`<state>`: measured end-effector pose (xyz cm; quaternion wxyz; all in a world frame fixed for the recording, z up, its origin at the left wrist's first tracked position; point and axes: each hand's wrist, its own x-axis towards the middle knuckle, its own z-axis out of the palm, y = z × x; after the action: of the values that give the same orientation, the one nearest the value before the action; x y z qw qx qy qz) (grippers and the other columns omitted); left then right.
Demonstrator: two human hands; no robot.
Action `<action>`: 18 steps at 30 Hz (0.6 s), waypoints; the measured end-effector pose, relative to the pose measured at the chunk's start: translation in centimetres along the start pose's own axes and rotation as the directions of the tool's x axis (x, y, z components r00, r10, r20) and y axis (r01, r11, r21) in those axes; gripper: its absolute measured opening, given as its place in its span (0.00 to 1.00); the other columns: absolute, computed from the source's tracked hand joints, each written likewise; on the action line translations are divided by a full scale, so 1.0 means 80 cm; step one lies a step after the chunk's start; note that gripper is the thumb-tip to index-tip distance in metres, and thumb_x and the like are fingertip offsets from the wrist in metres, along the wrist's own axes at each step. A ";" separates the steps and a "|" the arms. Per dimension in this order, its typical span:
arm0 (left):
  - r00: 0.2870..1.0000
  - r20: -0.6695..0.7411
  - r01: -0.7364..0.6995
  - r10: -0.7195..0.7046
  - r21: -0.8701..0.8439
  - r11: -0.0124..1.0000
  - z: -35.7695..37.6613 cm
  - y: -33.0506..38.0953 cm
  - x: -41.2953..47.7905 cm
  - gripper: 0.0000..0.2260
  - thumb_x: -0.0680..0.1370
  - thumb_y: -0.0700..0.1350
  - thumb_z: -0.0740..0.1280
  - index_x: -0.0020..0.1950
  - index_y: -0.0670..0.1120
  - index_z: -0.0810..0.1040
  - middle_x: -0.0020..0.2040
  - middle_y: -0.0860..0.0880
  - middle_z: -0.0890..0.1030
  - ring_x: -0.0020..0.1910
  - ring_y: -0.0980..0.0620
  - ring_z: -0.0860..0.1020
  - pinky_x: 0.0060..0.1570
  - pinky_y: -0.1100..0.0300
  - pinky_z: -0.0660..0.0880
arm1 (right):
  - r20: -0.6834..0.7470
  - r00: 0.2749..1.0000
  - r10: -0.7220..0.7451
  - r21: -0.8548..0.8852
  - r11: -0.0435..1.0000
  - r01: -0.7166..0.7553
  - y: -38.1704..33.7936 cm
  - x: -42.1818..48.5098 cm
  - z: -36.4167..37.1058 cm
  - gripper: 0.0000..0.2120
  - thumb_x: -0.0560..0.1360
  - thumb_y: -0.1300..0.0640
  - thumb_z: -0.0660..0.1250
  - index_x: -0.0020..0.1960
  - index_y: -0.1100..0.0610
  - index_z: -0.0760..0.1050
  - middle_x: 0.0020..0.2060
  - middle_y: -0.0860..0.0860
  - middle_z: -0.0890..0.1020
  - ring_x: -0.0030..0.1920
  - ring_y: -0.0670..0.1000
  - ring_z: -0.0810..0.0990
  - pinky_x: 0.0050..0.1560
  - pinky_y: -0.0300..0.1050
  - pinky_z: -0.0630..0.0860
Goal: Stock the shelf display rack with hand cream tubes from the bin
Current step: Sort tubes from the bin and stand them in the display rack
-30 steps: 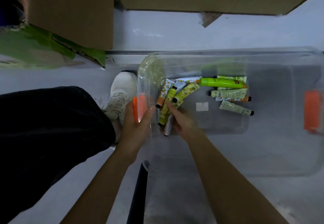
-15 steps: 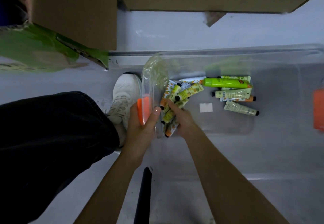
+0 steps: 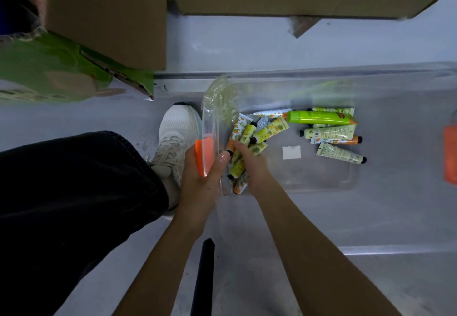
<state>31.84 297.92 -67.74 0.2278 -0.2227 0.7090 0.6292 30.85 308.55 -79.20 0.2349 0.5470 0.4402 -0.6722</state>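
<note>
Gathering step, frame centre: the bin [image 3: 321, 75] is steadied by the left hand [image 3: 200, 179], closed over its orange latch [image 3: 204, 157]. Several tubes [image 3: 243, 157] are clasped in the curled right hand [image 3: 252, 164]; others [image 3: 329, 132] lie loose at centre right. Next, presumably, a secure lift is required; no rack is visible.

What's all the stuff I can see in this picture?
Clear bin: one, transparent with orange latches, on the floor at right.
Hand cream tubes: around ten, green, yellow and orange prints, inside the bin.
White label: one, on the bin's bottom.
Cardboard boxes: two, brown, at top.
Green carton: one, at left.
Shoe: one, white, beside the bin.
Left hand: grips the bin's end at its orange latch.
Right hand: closed on several tubes.
</note>
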 end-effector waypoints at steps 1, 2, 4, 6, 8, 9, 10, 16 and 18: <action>1.000 -0.002 -0.004 0.004 0.004 1.000 0.000 0.000 0.000 0.14 0.72 0.55 0.64 0.57 0.57 0.71 0.52 0.56 0.77 0.45 0.70 0.77 0.41 0.72 0.74 | 0.021 1.000 0.007 0.009 1.000 -0.007 0.000 -0.002 -0.002 0.16 0.70 0.50 0.73 0.51 0.59 0.79 0.39 0.53 0.82 0.37 0.51 0.81 0.33 0.40 0.76; 1.000 -0.007 -0.008 0.008 0.009 1.000 0.000 -0.001 0.000 0.16 0.69 0.58 0.65 0.56 0.58 0.72 0.52 0.56 0.78 0.45 0.70 0.77 0.43 0.71 0.75 | 0.044 0.999 0.020 0.030 0.999 -0.022 0.001 -0.005 -0.002 0.12 0.71 0.51 0.72 0.48 0.59 0.79 0.37 0.53 0.82 0.34 0.51 0.80 0.33 0.40 0.77; 1.000 -0.019 -0.006 0.007 0.029 1.000 -0.001 -0.003 0.002 0.16 0.70 0.61 0.69 0.54 0.60 0.72 0.52 0.57 0.78 0.47 0.68 0.78 0.47 0.66 0.76 | 0.087 0.996 0.032 0.080 0.996 -0.038 0.003 -0.011 0.001 0.09 0.71 0.52 0.71 0.44 0.58 0.79 0.38 0.56 0.81 0.36 0.54 0.80 0.39 0.46 0.78; 0.999 -0.034 0.013 -0.012 0.045 0.999 -0.002 -0.007 0.003 0.17 0.70 0.62 0.70 0.55 0.61 0.72 0.54 0.56 0.78 0.50 0.64 0.78 0.50 0.60 0.76 | 0.087 0.996 0.025 0.106 0.994 -0.035 0.007 -0.016 0.004 0.10 0.70 0.52 0.71 0.45 0.59 0.80 0.40 0.57 0.81 0.37 0.55 0.80 0.41 0.48 0.78; 0.999 -0.045 0.022 -0.020 0.056 0.998 -0.003 -0.010 0.004 0.21 0.68 0.64 0.70 0.57 0.60 0.72 0.55 0.54 0.79 0.52 0.60 0.78 0.51 0.59 0.76 | 0.076 0.997 0.035 0.123 0.991 -0.044 0.008 -0.023 0.008 0.11 0.68 0.50 0.72 0.44 0.57 0.80 0.39 0.56 0.81 0.36 0.54 0.79 0.39 0.45 0.76; 0.999 -0.044 0.023 -0.020 0.060 0.998 -0.003 -0.011 0.005 0.22 0.66 0.64 0.69 0.57 0.60 0.72 0.55 0.54 0.79 0.53 0.60 0.78 0.52 0.59 0.76 | 0.084 0.996 0.044 0.133 0.990 -0.055 0.008 -0.025 0.007 0.12 0.66 0.49 0.72 0.44 0.58 0.80 0.39 0.56 0.80 0.37 0.54 0.79 0.40 0.45 0.76; 0.999 -0.040 0.020 -0.018 0.061 0.998 -0.003 -0.010 0.005 0.21 0.66 0.64 0.67 0.57 0.60 0.72 0.55 0.55 0.78 0.52 0.62 0.78 0.51 0.60 0.76 | 0.088 0.995 0.052 0.142 0.988 -0.064 0.007 -0.027 0.006 0.14 0.66 0.50 0.72 0.45 0.58 0.80 0.40 0.57 0.80 0.37 0.55 0.79 0.40 0.46 0.76; 0.999 -0.042 -0.007 0.011 0.091 0.996 -0.003 -0.008 0.005 0.10 0.73 0.57 0.67 0.53 0.62 0.71 0.52 0.58 0.76 0.45 0.72 0.75 0.46 0.66 0.71 | 0.250 0.961 0.114 0.105 0.984 -0.144 -0.007 -0.063 -0.031 0.08 0.74 0.55 0.66 0.45 0.59 0.73 0.30 0.54 0.75 0.24 0.49 0.75 0.25 0.38 0.72; 0.999 -0.049 0.001 0.004 0.098 0.995 -0.003 -0.006 0.003 0.07 0.77 0.54 0.67 0.53 0.60 0.70 0.51 0.59 0.75 0.46 0.70 0.75 0.48 0.65 0.71 | 0.302 0.947 0.112 0.091 0.985 -0.146 -0.017 -0.085 -0.049 0.08 0.76 0.55 0.64 0.42 0.59 0.73 0.28 0.53 0.75 0.24 0.49 0.74 0.24 0.39 0.72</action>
<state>31.93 297.64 -68.21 0.2203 -0.2263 0.7445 0.5882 33.81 311.45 -72.38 0.3105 0.4801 0.3249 -0.7534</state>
